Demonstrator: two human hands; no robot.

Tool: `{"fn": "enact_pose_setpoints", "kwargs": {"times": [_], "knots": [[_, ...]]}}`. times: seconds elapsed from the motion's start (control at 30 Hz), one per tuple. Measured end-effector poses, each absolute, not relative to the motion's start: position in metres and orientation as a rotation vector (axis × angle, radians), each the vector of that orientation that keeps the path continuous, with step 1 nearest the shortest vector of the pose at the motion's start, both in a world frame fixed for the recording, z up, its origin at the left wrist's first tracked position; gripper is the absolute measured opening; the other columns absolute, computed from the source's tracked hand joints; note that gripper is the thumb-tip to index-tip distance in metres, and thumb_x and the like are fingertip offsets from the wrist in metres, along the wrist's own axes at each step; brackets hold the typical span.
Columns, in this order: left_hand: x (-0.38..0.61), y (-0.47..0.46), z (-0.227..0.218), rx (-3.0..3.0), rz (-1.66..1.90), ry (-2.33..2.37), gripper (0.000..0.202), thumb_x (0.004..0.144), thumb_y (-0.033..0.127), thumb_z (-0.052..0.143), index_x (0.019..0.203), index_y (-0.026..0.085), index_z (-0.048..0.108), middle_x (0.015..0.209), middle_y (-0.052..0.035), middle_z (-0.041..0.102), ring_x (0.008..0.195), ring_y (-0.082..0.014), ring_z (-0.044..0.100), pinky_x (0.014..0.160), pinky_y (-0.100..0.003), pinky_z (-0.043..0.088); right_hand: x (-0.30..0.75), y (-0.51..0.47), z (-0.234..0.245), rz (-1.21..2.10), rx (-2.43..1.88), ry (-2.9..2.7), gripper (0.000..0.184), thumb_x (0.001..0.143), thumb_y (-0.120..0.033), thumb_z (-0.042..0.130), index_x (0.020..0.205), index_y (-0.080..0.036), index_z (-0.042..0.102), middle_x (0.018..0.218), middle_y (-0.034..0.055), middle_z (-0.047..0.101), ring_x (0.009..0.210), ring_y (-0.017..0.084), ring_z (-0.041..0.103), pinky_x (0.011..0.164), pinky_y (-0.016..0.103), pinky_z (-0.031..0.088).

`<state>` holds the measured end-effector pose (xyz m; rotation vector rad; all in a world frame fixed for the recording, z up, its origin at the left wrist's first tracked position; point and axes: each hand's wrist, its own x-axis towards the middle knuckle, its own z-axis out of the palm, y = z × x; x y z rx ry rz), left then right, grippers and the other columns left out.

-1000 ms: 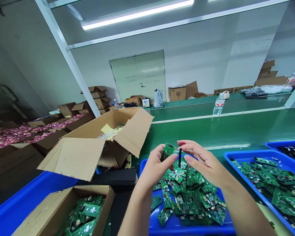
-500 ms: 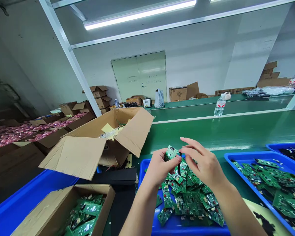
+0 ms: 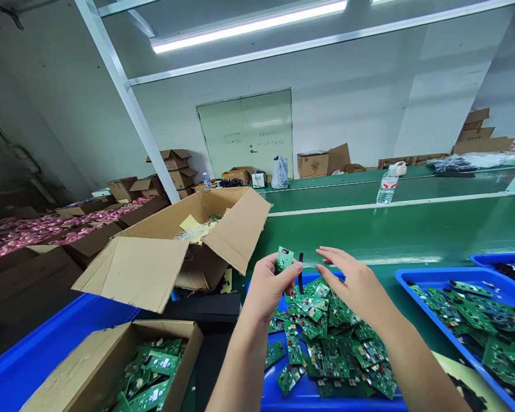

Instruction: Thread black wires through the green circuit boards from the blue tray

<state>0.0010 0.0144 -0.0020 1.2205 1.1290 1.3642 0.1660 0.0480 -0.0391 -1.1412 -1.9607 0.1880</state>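
My left hand [image 3: 270, 288] grips a small green circuit board [image 3: 284, 258] by its lower edge, above a blue tray. A thin black rod [image 3: 301, 273] stands upright beside my left fingertips; I cannot tell whether it joins the board. My right hand [image 3: 354, 285] hovers with its fingers apart, holding nothing, just above a heap of green circuit boards [image 3: 326, 343]. That heap fills the blue tray [image 3: 292, 397] below both hands.
A second blue tray [image 3: 438, 277] of green boards lies to the right, and a cardboard box [image 3: 167, 332] of boards sits at lower left. A large open carton [image 3: 236, 229] stands left of my hands. Behind them run green workbenches holding a water bottle [image 3: 387, 186].
My hands have moved apart after coming together half a second ago. The left hand has lifted the board up and left, the right has drawn back, and the black rod shows again.
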Motion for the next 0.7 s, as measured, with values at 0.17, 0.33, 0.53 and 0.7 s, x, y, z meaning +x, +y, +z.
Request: {"fn": "enact_pose_setpoints", "kwargs": {"times": [0.17,0.33,0.53,0.7], "knots": [[0.011,0.011,-0.001,1.27,1.328,1.128,0.033,0.066,0.044,0.072,0.068,0.015,0.056,0.05,0.0069,0.047,0.042,-0.0052,0.04,0.044,-0.019,0.031,0.166,0.039,-0.031,0.81,-0.951,-1.775,0.033,0.086,-0.045,0.051,0.095,-0.019,0.069,0.096,0.0086,0.073,0.087,0.022,0.068,0.071,0.031,0.056],[0.014,0.011,-0.004,1.303,1.317,1.125,0.037,0.068,0.049,0.07,0.07,0.015,0.056,0.051,0.0069,0.046,0.044,-0.0063,0.042,0.046,-0.02,0.033,0.159,0.032,-0.031,0.954,-0.893,-1.628,0.03,0.081,-0.044,0.06,0.087,-0.017,0.071,0.087,0.0084,0.073,0.08,0.021,0.068,0.073,0.031,0.056],[0.016,0.01,-0.004,1.332,1.314,1.039,0.035,0.079,0.049,0.059,0.073,0.015,0.056,0.052,0.0049,0.049,0.048,-0.008,0.045,0.052,-0.022,0.037,0.157,0.033,-0.031,0.904,-0.948,-1.514,0.025,0.079,-0.04,0.061,0.084,-0.017,0.07,0.078,0.0066,0.073,0.071,0.019,0.068,0.065,0.028,0.055],[0.019,0.008,-0.002,1.357,1.266,1.074,0.031,0.08,0.045,0.058,0.07,0.015,0.055,0.054,0.0033,0.053,0.051,-0.0095,0.048,0.055,-0.023,0.041,0.158,0.033,-0.029,0.524,-1.036,-1.656,0.021,0.083,-0.034,0.055,0.073,-0.019,0.065,0.069,0.0036,0.07,0.062,0.017,0.064,0.061,0.027,0.051]]}}
